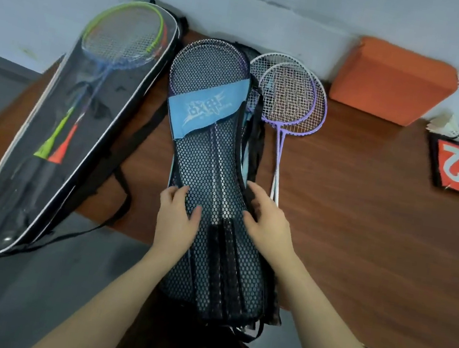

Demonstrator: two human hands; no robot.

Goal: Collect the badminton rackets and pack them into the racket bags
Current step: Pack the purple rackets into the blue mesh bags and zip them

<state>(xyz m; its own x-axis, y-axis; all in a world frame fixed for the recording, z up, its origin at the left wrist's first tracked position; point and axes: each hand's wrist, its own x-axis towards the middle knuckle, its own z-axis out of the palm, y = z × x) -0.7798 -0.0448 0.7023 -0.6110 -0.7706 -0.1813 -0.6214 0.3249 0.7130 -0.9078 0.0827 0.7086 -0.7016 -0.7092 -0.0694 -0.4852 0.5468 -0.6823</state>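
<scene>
**A:** Your hands are both on the mesh bag. What worries you here?

**B:** The overhang. That bag's handle end sticks out past the near edge of the table, and so does the clear bag on your left. If you tug the mesh bag toward you or lean on its lower end, I'd expect it to tip off the edge, rackets and all.

**A:** And the loose rackets?

**B:** The two purple rackets lie just beside the mesh bag on your right, heads near the wall, shafts running down behind your right hand. Shift the bag sideways and you could drag or snag them on the black strap between bag and rackets.

**A:** How are your hands set?

**B:** Your left hand lies flat on the bag's left side, fingers spread, pressing rather than gripping. Your right hand curls loosely over the bag's right edge, touching it; whether it has really pinched the fabric I can't tell.

**A:** So what's packed?

**B:** The clear bag holds a green racket and an orange one. The mesh bag shows shafts and handles inside. The purple pair looks left to pack.
</scene>
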